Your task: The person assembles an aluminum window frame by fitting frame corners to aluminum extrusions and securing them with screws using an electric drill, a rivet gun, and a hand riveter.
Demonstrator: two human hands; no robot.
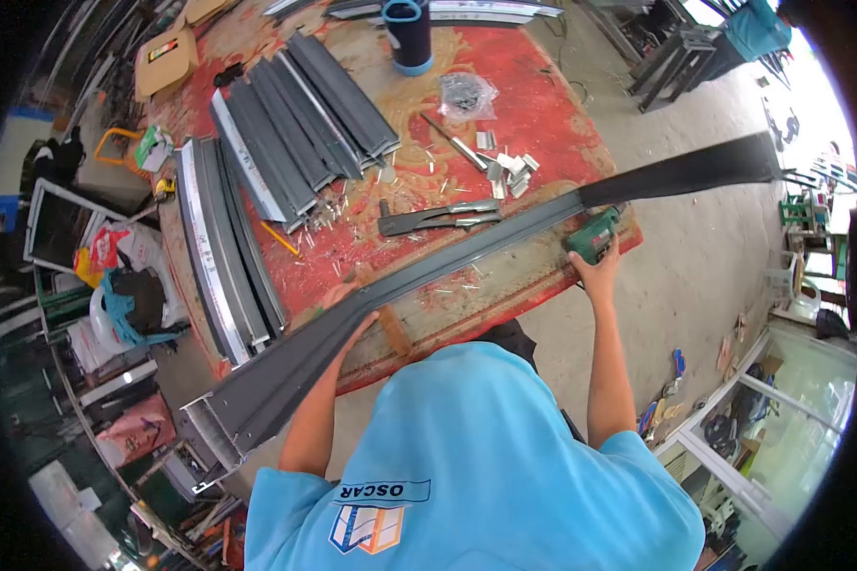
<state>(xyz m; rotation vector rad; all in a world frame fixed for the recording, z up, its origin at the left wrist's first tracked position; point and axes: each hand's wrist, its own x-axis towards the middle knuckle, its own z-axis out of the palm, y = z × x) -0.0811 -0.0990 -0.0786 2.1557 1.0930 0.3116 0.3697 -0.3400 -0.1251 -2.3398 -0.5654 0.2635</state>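
Observation:
A long dark grey metal profile lies diagonally across the near side of the red table, both ends jutting past the edges. My left hand is closed round this profile near the table's left front, part of the fingers hidden behind it. At the right front corner, my right hand grips a green power tool, which looks like a drill; its front end is under the profile. Just beyond the profile rests a hand riveter with dark and silver handles. Small silver brackets and scattered rivets lie behind it.
More dark profiles are stacked on the worn red table's left side. Toward the back stand a dark blue cup and a clear bag of small parts. A glazed frame stands at right; clutter fills the left floor.

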